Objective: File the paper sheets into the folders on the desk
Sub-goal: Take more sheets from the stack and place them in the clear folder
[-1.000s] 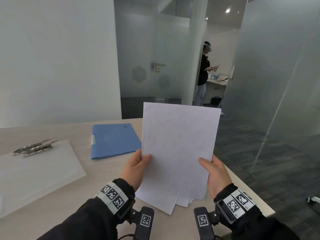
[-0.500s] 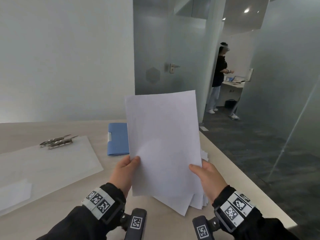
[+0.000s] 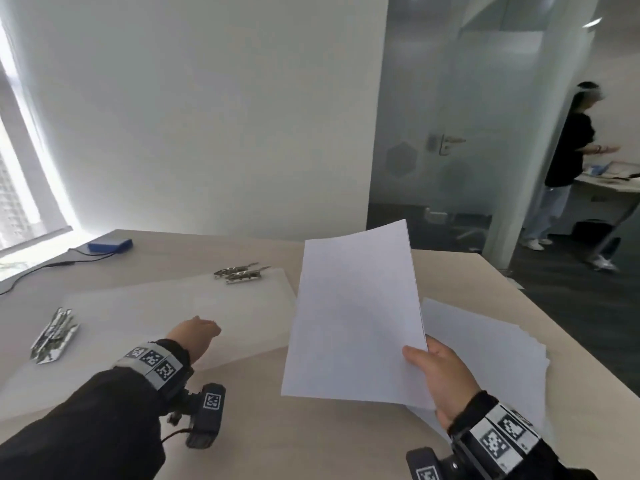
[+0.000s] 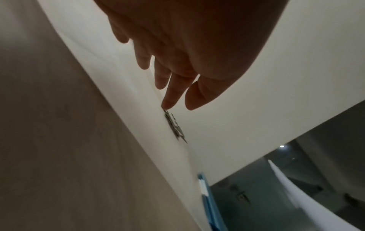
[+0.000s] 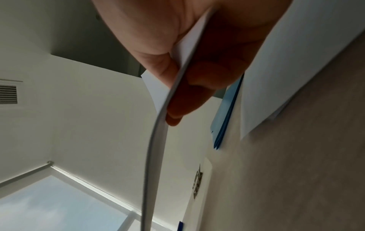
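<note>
My right hand (image 3: 433,368) pinches the lower right corner of a thin sheaf of white paper sheets (image 3: 356,313) and holds it upright above the desk; thumb and fingers (image 5: 177,109) clamp its edge. My left hand (image 3: 194,336) reaches out over a translucent folder (image 3: 145,306) lying flat, its fingers (image 4: 169,96) straight and holding nothing, just short of the folder's metal clips (image 4: 174,125). A blue folder (image 5: 227,117) lies further back, hidden behind the sheets in the head view. More loose sheets (image 3: 491,344) lie stacked at the right.
The metal clips (image 3: 242,271) sit at the translucent folder's far edge, and a shiny clip (image 3: 53,336) lies at its left. A blue box (image 3: 109,244) with a cable is at the back left. The desk edge (image 3: 554,327) runs along the right; a person (image 3: 568,161) stands beyond the glass.
My left hand has let go of the sheets and moved left over the translucent folder. The right hand now holds the sheaf alone. The view has swung left.
</note>
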`<state>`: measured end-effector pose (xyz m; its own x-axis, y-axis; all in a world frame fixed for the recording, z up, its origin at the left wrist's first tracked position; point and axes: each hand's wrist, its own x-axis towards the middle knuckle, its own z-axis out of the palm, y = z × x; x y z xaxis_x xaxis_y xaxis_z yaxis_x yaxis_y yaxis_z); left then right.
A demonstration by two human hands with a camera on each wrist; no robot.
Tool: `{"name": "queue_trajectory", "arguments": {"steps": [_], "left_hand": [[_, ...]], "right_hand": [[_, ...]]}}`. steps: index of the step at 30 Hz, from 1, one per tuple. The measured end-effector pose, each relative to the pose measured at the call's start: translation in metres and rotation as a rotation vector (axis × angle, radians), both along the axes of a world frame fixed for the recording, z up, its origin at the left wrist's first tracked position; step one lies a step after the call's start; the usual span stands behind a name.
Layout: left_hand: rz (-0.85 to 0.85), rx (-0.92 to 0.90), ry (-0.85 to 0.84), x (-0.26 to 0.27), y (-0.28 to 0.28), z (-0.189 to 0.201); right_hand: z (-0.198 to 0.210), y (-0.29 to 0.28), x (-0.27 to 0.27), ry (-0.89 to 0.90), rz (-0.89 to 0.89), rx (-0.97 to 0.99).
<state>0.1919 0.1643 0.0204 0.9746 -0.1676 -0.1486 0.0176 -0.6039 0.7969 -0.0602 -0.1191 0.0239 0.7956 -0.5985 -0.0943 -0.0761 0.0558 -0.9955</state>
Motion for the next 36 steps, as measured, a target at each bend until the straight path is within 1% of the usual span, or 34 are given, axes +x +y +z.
{"name": "queue_trajectory", "arguments": {"steps": [1,2,4,5,6,7,8,10,11,12,14,16,17,19,20,23,26,28,30,32,36], "left_hand": [[-0.006,0.076,-0.030,0.001,0.009,-0.002],[-0.010,0.131,0.022,0.002,0.016,-0.004],[0.010,0.118,0.068,0.005,0.027,-0.014],[-0.047,0.169,0.065,-0.004,0.029,-0.013],[-0.121,0.252,0.016,-0.009,0.030,-0.015],[-0.198,0.309,0.004,-0.017,0.030,-0.018],[-0.225,0.305,0.034,-0.024,0.031,-0.020],[-0.241,0.325,0.039,-0.045,0.033,-0.018],[-0.309,0.415,0.046,-0.058,0.033,-0.015],[-0.384,0.464,0.019,-0.067,0.033,-0.018],[-0.506,0.438,0.007,-0.081,0.034,-0.026],[-0.572,0.281,0.027,-0.095,0.040,-0.028],[-0.571,0.187,0.060,-0.101,0.044,-0.027],[-0.501,-0.004,0.102,-0.111,0.057,-0.021],[-0.455,-0.070,0.132,-0.115,0.067,-0.017],[-0.313,-0.195,0.168,-0.111,0.106,-0.009],[-0.096,-0.245,0.081,-0.100,0.150,-0.001],[0.089,-0.269,-0.023,-0.085,0.180,-0.002],[0.236,-0.256,-0.080,-0.069,0.206,-0.009],[0.288,-0.215,-0.055,-0.054,0.225,-0.019],[0.270,-0.205,0.041,-0.049,0.229,-0.032]], "right_hand": [[0.001,0.005,0.006,-0.014,0.003,0.029],[0.001,0.009,0.011,-0.025,0.010,0.057],[0.003,0.018,0.022,-0.039,0.025,0.103],[0.004,0.023,0.027,-0.043,0.034,0.115],[0.005,0.028,0.033,-0.045,0.042,0.121],[0.006,0.033,0.039,-0.048,0.049,0.124],[0.006,0.039,0.044,-0.053,0.054,0.125],[0.007,0.052,0.058,-0.060,0.073,0.134],[0.009,0.059,0.064,-0.060,0.083,0.144],[0.010,0.066,0.071,-0.061,0.092,0.155],[0.010,0.079,0.085,-0.059,0.114,0.167],[0.009,0.093,0.097,-0.047,0.147,0.171],[0.008,0.100,0.103,-0.038,0.165,0.172],[0.007,0.113,0.111,-0.022,0.195,0.172],[0.007,0.119,0.114,-0.016,0.206,0.166],[0.003,0.133,0.123,0.013,0.234,0.127],[-0.007,0.146,0.137,0.047,0.286,0.106],[-0.015,0.158,0.148,0.101,0.340,0.061],[-0.019,0.173,0.155,0.137,0.414,0.021],[-0.022,0.189,0.161,0.166,0.490,-0.001],[-0.024,0.208,0.165,0.188,0.617,-0.016]]}}
